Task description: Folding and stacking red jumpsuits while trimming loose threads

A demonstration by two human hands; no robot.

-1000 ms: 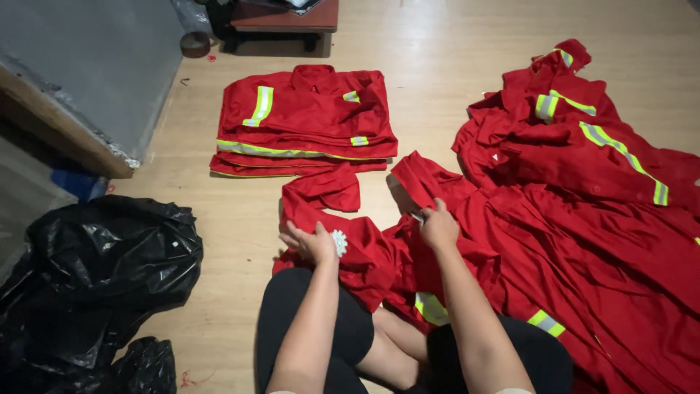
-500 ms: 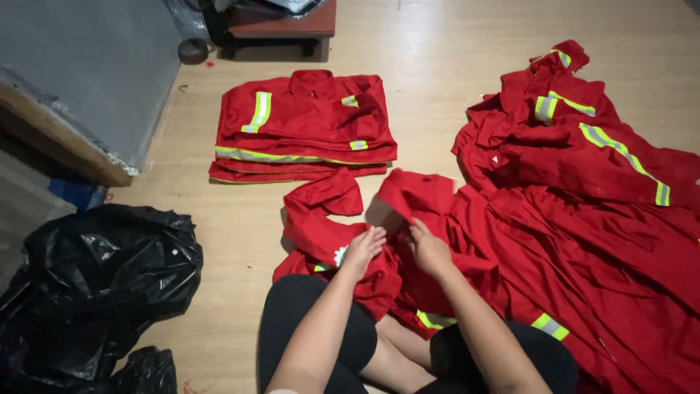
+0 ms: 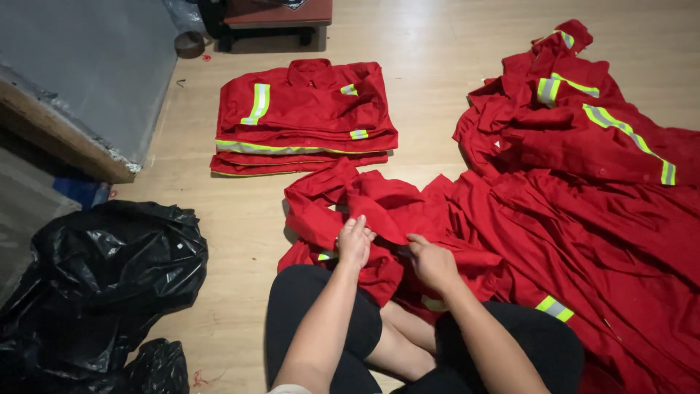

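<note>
Pale wooden floor [image 3: 437,66] under folded red shirts [image 3: 302,117], loose red garments [image 3: 583,182], black plastic bags [image 3: 95,284].

Matt red cloth shirt [image 3: 379,204] with glossy reflective yellow-silver tape lies crumpled under bare hands. The floor [image 3: 437,44] is smooth pale wood with a soft sheen. At its left edge, a crinkled, shiny black plastic bag [image 3: 109,270].

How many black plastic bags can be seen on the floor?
2: a big black bag at the left, and a smaller black bag by the bottom edge, partly cut off. They may be one bag.
</note>
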